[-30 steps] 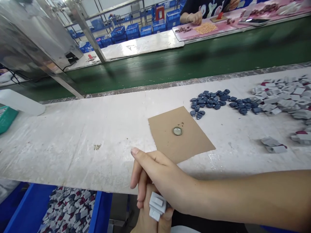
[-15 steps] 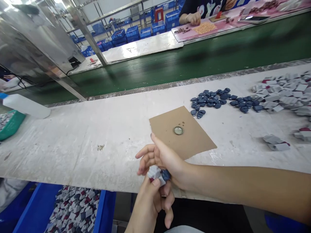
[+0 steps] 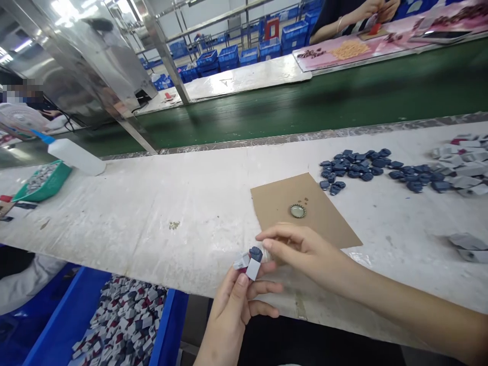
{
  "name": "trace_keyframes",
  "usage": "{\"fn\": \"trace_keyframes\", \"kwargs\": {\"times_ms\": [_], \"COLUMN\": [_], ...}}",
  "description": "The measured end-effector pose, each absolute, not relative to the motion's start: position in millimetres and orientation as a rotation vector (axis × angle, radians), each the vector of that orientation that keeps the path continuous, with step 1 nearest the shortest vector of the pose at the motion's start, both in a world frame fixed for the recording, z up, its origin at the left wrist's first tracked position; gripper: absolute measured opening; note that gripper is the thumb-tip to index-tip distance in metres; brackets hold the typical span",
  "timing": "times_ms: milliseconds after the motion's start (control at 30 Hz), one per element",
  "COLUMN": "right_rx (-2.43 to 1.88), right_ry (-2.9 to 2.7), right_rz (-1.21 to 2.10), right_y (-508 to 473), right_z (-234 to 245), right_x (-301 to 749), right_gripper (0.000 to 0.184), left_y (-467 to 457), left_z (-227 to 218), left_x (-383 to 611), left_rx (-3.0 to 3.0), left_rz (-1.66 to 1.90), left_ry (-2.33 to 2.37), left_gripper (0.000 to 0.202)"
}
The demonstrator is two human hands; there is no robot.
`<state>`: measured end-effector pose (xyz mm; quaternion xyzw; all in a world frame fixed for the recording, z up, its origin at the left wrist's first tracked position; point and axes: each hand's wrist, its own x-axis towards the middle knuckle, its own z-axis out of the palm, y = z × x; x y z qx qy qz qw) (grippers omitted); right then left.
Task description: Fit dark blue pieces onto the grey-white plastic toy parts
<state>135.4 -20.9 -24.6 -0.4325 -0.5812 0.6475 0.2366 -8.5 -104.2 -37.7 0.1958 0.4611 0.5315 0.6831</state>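
Observation:
My left hand [image 3: 242,295] pinches a small grey block piece [image 3: 253,269] between thumb and fingertips above the table's front edge. A dark blue moulded part [image 3: 255,253] sits at its top end, and a bit of dark red shows low on it. Just right of the piece, my right hand [image 3: 297,246] has its thumb and fingers stretched out and apart, with nothing seen in them. Behind it lies a brown cardboard sheet [image 3: 274,195] bearing an upturned bottle cap [image 3: 298,211] and several brown specks.
Loose dark blue parts [image 3: 354,165] lie beyond the cardboard, beside a heap of grey pieces [image 3: 467,165]. At left are a white squeeze bottle [image 3: 78,156] and a green tray [image 3: 48,185]. A blue bin [image 3: 57,323] of similar pieces stands below. Another person's hands [image 3: 375,10] work across the green belt [image 3: 259,114].
My right hand has drawn back from the piece to the right, its fingers now pointing left. The piece in my left hand is turned more upright, its blue part on top. The view has shifted left.

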Motion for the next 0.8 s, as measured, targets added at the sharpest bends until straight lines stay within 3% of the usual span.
{"fn": "trace_keyframes", "kwargs": {"times_ms": [200,800], "right_rx": [-0.994,-0.992], "right_ry": [-1.585,-1.797], "right_rz": [2.048,1.837], "right_y": [-16.8,-22.1], "right_z": [-20.9,-11.6], "right_x": [129.0,134.9], "right_gripper": [0.019,0.018], "left_y": [-107.9,-107.3], "left_z": [-40.2,-38.1], "left_x": [-8.7,-5.3], "left_rx": [0.471,0.599], "left_rz": [1.173,1.346], "left_ry": [1.099,1.372], "left_gripper": [0.028,0.015]}}
